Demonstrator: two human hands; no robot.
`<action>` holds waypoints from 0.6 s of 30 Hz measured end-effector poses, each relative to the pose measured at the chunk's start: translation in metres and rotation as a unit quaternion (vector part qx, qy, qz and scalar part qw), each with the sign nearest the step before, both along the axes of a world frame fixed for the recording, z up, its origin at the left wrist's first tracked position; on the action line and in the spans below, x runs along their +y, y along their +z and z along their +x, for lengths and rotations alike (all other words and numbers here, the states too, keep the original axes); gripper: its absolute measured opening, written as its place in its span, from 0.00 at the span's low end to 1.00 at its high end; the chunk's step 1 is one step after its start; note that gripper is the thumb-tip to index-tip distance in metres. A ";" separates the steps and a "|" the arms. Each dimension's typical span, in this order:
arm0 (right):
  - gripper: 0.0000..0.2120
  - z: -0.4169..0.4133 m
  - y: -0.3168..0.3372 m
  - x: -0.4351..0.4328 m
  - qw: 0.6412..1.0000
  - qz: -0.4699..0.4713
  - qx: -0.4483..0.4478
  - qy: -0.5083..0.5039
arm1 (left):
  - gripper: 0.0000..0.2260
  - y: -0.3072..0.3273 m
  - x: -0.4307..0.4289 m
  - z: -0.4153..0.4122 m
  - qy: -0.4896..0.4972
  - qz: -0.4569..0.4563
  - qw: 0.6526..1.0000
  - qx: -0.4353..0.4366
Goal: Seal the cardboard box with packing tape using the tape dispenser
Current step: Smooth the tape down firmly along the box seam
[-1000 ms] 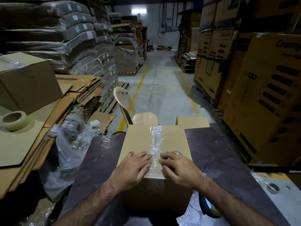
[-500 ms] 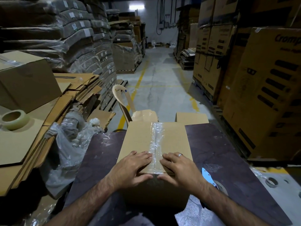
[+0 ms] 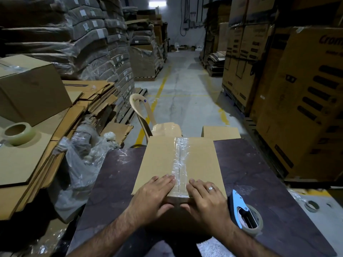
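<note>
Your cardboard box sits on the dark counter, its far edge reaching the counter's far side. A strip of clear packing tape runs down the middle seam of the top, wrinkled along its length, and folds over the near edge.

Your left hand lies flat on the box top just left of the tape, fingers together and stretched forward, thumb hooked down over the near face; it grips nothing. Your right hand mirrors it on the right of the tape, fingers flat, thumb down over the front, a ring on one finger. Both palms press at the near edge of the box, one on each side of the seam.

The tape dispenser, with its pale blue handle and a roll on it, rests on the counter just right of your right wrist, apart from the box. A spare tape roll lies on flattened cardboard sheets well to your left. A beige plastic chair stands beyond the counter.
</note>
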State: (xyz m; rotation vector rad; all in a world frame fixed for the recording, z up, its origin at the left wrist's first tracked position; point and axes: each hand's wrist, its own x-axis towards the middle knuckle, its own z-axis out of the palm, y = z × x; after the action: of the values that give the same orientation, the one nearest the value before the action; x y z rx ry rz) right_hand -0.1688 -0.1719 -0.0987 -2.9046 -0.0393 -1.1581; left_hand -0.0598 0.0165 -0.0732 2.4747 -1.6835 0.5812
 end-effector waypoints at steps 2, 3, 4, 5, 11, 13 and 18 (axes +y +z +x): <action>0.24 0.000 -0.002 0.002 1.000 -0.007 0.001 -0.009 | 0.39 -0.001 0.000 0.000 0.000 0.007 1.000 -0.003; 0.25 0.000 -0.002 0.003 1.000 -0.009 0.005 -0.016 | 0.40 0.000 0.000 0.000 0.000 0.013 1.000 -0.001; 0.26 0.000 -0.002 0.004 1.000 -0.010 0.010 -0.024 | 0.41 0.000 0.001 0.000 0.001 0.021 1.000 0.000; 0.27 0.000 -0.001 0.005 0.999 -0.009 0.017 -0.030 | 0.42 0.001 0.002 0.001 0.001 0.029 1.000 0.002; 0.35 -0.001 0.000 0.010 0.996 -0.002 0.072 -0.045 | 0.45 0.004 0.004 0.001 -0.002 0.040 0.999 0.020; 0.36 -0.003 0.003 0.008 0.997 -0.006 0.067 -0.030 | 0.44 0.004 0.003 0.000 -0.001 0.034 0.999 0.027; 0.36 -0.006 0.005 0.003 0.998 -0.008 0.065 -0.005 | 0.40 0.000 0.001 -0.001 -0.003 0.006 0.999 0.039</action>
State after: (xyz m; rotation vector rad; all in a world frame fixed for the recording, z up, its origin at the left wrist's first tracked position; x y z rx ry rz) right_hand -0.1749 -0.1689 -0.0938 -2.9898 -0.0331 -0.9704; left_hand -0.0611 0.0176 -0.0729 2.4668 -1.6693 0.4671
